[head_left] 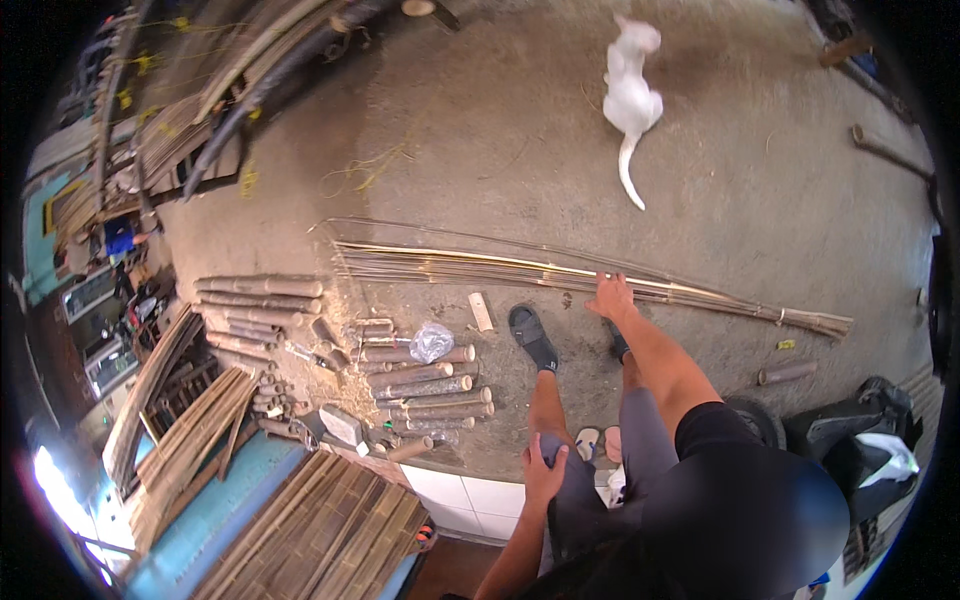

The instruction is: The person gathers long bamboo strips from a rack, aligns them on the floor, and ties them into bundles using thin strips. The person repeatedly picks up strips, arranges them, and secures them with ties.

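A long bundle of thin bamboo strips point(460, 269) lies across the concrete floor in front of my feet. The strips fan apart at the left and come together at a tied end on the right. My right hand point(612, 296) reaches down to the middle of the bundle, its fingers bent over a pale strip and its thumb to the side. Further back, my left hand point(544, 470) rests on my left knee with thumb and fingers apart, and I see nothing held in it. My sandalled left foot point(533, 337) stands just short of the strips.
Cut bamboo poles point(430, 390) lie in stacks at the left, with a crumpled clear plastic bag point(432, 342) on top. A small wooden block point(481, 311) is near my left foot. Beyond the strips is a white cat point(630, 95). A black bag point(850, 430) sits at the right.
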A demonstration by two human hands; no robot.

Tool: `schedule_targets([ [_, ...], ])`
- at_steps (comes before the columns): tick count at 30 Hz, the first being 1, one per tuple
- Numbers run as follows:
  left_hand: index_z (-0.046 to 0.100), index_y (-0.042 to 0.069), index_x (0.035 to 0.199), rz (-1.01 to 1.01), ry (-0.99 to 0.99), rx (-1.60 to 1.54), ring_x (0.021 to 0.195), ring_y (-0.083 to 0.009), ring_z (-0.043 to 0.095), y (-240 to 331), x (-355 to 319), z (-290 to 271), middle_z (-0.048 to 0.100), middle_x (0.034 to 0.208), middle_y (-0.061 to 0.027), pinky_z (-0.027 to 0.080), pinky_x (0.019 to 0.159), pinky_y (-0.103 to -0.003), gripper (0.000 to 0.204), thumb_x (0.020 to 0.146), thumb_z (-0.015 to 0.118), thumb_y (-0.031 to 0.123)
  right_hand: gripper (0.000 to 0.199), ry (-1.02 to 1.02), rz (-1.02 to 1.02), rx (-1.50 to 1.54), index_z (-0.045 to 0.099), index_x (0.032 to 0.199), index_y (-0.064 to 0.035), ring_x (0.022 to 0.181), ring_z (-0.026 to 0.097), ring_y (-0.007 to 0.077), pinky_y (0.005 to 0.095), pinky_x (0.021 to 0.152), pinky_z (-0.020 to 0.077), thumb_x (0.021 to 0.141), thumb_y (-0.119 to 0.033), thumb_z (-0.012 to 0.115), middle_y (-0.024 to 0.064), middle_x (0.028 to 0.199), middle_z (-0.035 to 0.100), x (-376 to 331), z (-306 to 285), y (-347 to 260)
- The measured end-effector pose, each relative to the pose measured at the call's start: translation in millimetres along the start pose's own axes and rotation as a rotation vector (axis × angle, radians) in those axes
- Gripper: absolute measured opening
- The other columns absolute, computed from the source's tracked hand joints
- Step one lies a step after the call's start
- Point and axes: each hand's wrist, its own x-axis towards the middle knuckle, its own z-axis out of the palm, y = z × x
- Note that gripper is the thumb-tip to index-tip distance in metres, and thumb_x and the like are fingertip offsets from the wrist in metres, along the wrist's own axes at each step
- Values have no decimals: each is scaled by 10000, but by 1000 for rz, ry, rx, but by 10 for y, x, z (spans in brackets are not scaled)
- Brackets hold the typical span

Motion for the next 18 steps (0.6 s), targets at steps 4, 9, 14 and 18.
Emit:
schedule_targets([
  [4, 404, 48, 1437, 50, 53, 139, 1213, -442, 514, -86, 488, -225, 508, 1334, -250, 441, 1009, -502, 752, 885, 688, 472, 1072, 26, 63, -114, 168, 1575, -78, 1493, 215, 360, 510, 1174, 280, 791, -526, 747, 220, 1580, 288, 785, 495, 49],
  [9, 420, 67, 1436, -59, -2, 240, 1234, -417, 509, -61, 814, -645, 512, 1344, -219, 444, 1013, -491, 726, 878, 702, 436, 1315, 76, 69, -205, 24, 1598, -129, 1521, 122, 352, 497, 1218, 170, 665, -526, 860, 182, 1647, 96, 1419, 1047, 10],
  [14, 438, 67, 1428, -22, 8, 293, 1238, -409, 513, -143, 952, -788, 516, 1346, -210, 443, 1019, -492, 735, 853, 728, 420, 1123, 252, 11, -172, 214, 1545, -147, 1369, 368, 339, 487, 1130, 309, 664, -363, 878, 154, 1467, 384, 1739, 1649, 135],
  [18, 439, 51, 1425, 14, 36, 322, 1242, -412, 512, -281, 997, -795, 520, 1346, -221, 442, 1021, -495, 751, 835, 746, 400, 598, 338, -160, -159, 505, 1247, -100, 1176, 497, 287, 428, 984, 419, 738, -243, 785, 102, 1207, 535, 1810, 1938, 301],
])
